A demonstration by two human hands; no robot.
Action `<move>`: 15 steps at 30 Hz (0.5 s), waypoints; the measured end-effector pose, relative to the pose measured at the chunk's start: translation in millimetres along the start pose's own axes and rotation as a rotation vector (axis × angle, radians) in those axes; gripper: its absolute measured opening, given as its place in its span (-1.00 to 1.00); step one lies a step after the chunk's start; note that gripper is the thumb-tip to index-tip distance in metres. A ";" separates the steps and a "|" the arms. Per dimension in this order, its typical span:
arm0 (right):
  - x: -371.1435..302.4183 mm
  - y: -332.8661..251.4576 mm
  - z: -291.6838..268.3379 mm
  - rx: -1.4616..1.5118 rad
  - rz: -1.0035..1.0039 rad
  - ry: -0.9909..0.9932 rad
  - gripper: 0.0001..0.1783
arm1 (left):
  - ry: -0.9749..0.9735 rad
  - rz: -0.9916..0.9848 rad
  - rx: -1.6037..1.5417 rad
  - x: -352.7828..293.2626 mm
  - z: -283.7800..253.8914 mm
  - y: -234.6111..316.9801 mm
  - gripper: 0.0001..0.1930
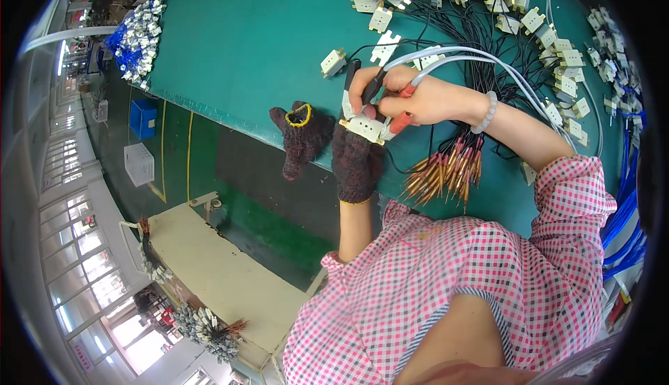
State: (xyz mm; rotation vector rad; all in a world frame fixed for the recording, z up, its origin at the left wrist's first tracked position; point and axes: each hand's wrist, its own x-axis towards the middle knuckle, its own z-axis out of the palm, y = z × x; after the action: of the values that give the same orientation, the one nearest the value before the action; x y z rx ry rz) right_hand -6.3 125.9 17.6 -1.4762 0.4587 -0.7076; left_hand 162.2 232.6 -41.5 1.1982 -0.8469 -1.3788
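Green bench (pixel 244 36); gloved left hand (pixel 357 158) gripping connector (pixel 364 127), right hand (pixel 411 96) pinching probes (pixel 390 103), seemingly.

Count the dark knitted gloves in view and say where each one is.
2. One dark knitted glove is worn on the left hand, under the white connector. A spare glove with a yellow cuff lies at the green table edge. None seems hidden.

Spare glove (pixel 301 137) on table (pixel 251 36) edge, left of gloved left hand (pixel 357 156); right hand (pixel 411 96) just behind; connector heap (pixel 502 16) farther behind
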 end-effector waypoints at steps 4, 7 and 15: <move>-4.5 -11.2 -11.6 0.045 0.223 -0.080 -0.69 | 0.058 0.083 -0.239 0.1 -3.6 3.5 -0.56; -0.3 -17.8 -34.5 0.234 -0.020 -0.039 -0.65 | -0.186 0.200 -0.637 5.7 -12.9 28.7 -0.57; -0.5 10.3 -53.2 0.029 0.127 0.148 -0.59 | -0.211 0.271 1.500 17.0 9.2 72.5 -0.36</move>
State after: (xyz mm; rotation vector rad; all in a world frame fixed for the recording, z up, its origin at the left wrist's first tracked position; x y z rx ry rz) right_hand -41.0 86.7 3.8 -1.3604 0.6472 -0.7225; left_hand 173.6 202.1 26.1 1.8697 -2.2741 -0.4697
